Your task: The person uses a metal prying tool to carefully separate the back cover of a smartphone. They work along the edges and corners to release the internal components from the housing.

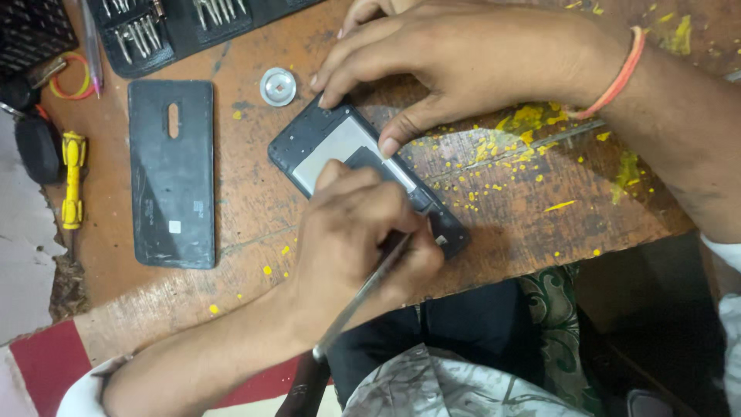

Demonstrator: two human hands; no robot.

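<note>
The left hand (pixel 363 232) covers the middle and lower part of the opened phone (pixel 340 147), so the spot where the thin metal tool (pixel 363 297) meets it is hidden; the tool's tip is lost under the fingers; the right hand (pixel 463 62) hides the phone's upper far edge, and its forearm runs out at the right border; the screwdriver bit case (pixel 177 27) is cut off by the top edge, its bits too small to tell apart; a dark object (pixel 35 147) at the left, perhaps a pouch, is partly out of frame.
</note>
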